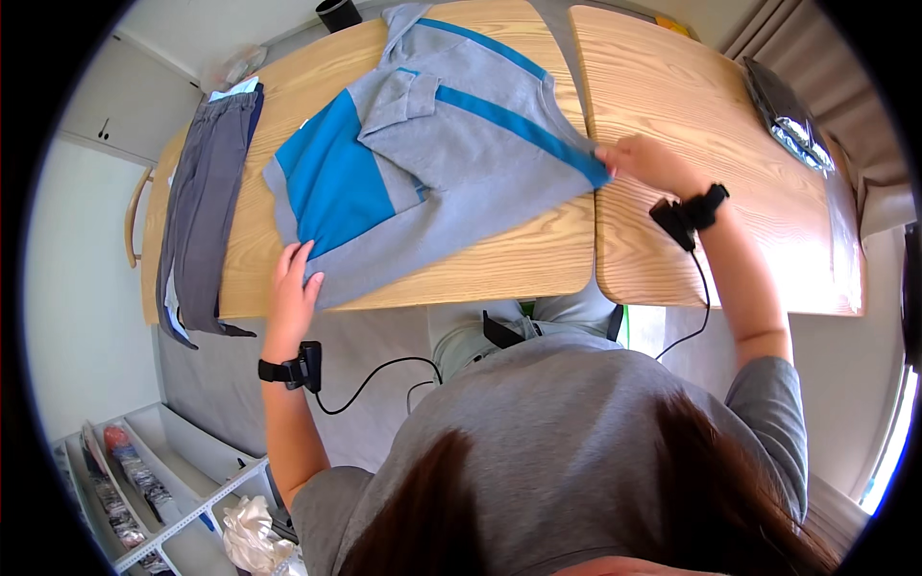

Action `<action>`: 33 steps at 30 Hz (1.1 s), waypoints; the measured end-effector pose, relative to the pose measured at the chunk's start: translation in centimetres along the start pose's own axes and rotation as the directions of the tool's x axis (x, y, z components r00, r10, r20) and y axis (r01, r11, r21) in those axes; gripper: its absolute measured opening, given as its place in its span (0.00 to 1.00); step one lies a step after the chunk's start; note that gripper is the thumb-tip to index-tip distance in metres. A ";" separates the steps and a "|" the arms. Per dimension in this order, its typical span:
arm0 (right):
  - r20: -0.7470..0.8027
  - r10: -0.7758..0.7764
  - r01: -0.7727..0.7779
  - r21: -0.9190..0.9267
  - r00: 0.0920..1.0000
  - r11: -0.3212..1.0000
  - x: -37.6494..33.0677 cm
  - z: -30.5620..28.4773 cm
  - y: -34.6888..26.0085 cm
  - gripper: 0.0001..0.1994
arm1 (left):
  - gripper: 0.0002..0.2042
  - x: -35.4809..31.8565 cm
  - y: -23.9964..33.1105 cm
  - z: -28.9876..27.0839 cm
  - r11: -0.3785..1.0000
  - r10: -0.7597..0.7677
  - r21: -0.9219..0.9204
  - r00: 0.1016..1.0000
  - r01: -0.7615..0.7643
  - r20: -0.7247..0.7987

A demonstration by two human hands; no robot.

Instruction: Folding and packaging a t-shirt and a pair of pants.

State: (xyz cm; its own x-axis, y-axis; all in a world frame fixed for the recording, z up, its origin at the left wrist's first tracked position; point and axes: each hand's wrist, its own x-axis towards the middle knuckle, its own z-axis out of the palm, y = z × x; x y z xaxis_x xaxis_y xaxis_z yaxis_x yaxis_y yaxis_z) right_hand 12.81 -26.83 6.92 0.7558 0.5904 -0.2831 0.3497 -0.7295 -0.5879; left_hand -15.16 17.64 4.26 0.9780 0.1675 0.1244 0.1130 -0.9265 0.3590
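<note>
A grey sweatshirt (499, 192) with blue panels and stripes lies spread across the wooden table in front of me. One sleeve is folded over its middle, and its neckline points to the right. My right hand (648, 163) pinches the blue-striped shoulder corner beside the neckline. At the lower left edge of the garment rests my left hand (294, 283), its fingers and thumb apart on the fabric. Both wrists carry black straps with small cabled devices.
Dark grey trousers (204, 202) lie lengthwise on the table's left side, over other clothing. A second table (663, 77) adjoins at right, bearing dark plastic-wrapped packages (783, 110). Compartmented shelving (178, 451) with packaged items stands lower left. A black bin (338, 14) is behind the table.
</note>
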 end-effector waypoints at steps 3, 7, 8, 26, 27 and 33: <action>0.106 -0.024 0.038 -0.136 0.994 0.990 -2.6 2.6 -3.5 0.21 | 0.22 -1.6 -3.7 -1.6 0.999 -0.033 -0.036 0.999 0.033 0.009; 0.003 0.022 -0.020 -0.228 1.000 0.974 -4.1 3.8 -6.1 0.18 | 0.20 -2.6 -5.6 -2.6 0.952 -0.145 -0.278 0.988 0.127 -0.047; -0.101 -0.051 0.030 -0.198 0.994 0.980 -3.6 3.5 -6.7 0.17 | 0.20 -2.7 -6.3 -3.0 0.931 -0.213 -0.314 0.975 0.184 -0.061; -0.014 -0.067 0.068 0.181 0.998 0.981 4.1 5.9 -6.2 0.14 | 0.06 -2.1 -11.3 -3.1 0.764 -0.347 -0.553 0.935 0.331 0.080; 0.010 -0.072 0.069 0.187 0.997 0.980 4.0 5.8 -6.2 0.13 | 0.07 -1.7 -11.0 -3.1 0.773 -0.351 -0.532 0.932 0.345 0.093; 0.023 -0.057 0.054 0.114 0.998 0.992 3.5 5.9 -7.6 0.13 | 0.09 -0.7 -8.1 -3.5 0.836 -0.274 -0.448 0.948 0.318 0.161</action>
State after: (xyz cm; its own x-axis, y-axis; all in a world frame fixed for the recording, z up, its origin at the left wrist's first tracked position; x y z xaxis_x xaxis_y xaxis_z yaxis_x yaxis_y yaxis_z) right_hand 9.50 -17.24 5.90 0.7216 0.6390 -0.2664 0.3247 -0.6523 -0.6849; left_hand -17.37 26.22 4.51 0.9244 0.3585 -0.1299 0.3269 -0.5699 0.7539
